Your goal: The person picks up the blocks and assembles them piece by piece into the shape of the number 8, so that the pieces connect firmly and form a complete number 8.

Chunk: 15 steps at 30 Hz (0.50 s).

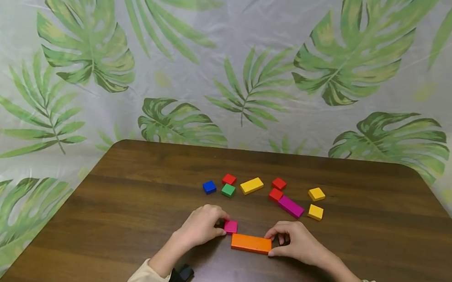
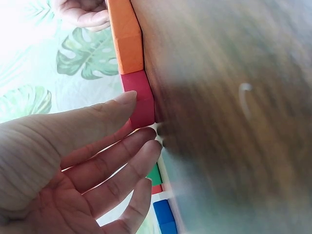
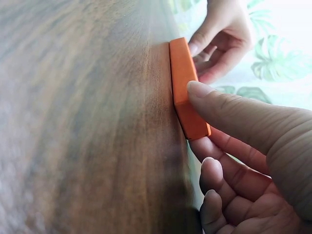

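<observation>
On the table lies a long orange block (image 1: 251, 243), and a small pink block (image 1: 231, 226) sits against its far left corner. My left hand (image 1: 203, 225) pinches the pink block between thumb and fingers from the left. In the left wrist view its thumb lies on the pink block (image 2: 141, 105), with the fingertips at the block's far side. My right hand (image 1: 298, 243) pinches the right end of the orange block, thumb on the near side. The right wrist view shows that thumb on the orange block (image 3: 184, 87) and a finger under its end.
Behind the hands lie a blue block (image 1: 209, 187), a green block (image 1: 228, 190), a red block (image 1: 229, 179) and a long yellow block (image 1: 252, 186). Farther right are two more red blocks, a magenta block (image 1: 290, 206) and two small yellow blocks (image 1: 315, 212). A leaf-patterned curtain hangs behind the table.
</observation>
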{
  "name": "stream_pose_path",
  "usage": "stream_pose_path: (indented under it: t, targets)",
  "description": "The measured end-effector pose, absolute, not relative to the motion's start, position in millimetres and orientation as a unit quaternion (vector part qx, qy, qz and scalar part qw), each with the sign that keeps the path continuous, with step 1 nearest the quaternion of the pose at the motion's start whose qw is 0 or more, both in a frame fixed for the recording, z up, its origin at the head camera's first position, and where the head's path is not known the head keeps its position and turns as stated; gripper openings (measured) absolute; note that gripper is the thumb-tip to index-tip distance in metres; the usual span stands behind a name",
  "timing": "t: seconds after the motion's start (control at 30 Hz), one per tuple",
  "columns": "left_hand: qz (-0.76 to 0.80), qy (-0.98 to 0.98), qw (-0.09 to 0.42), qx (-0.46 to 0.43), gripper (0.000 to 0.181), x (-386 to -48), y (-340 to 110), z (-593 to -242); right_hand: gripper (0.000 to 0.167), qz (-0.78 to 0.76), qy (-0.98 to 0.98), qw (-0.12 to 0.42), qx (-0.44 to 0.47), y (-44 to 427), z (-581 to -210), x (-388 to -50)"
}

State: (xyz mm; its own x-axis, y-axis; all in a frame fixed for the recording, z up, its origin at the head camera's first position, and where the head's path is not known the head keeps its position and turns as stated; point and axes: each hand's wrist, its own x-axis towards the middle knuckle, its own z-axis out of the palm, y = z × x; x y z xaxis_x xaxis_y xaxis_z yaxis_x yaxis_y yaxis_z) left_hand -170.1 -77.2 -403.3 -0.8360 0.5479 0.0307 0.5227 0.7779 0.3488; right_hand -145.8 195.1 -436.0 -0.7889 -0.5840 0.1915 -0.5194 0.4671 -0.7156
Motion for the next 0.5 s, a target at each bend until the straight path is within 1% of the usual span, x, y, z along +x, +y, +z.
stream_pose_path:
  t: [0.3, 0.5]
  targets:
    - [0.175, 0.940, 0.041, 0.290, 0.030, -171.2, -78.5, -402.7, 0.023, -0.401, 0.857, 0.044, -0.320, 195.3, -437.0, -147.1]
    - [0.173, 0.929, 0.075, 0.318, 0.039, -173.1, -84.3, -399.0, 0.023, -0.402, 0.858, 0.049, -0.316, 195.2, -438.5, -147.0]
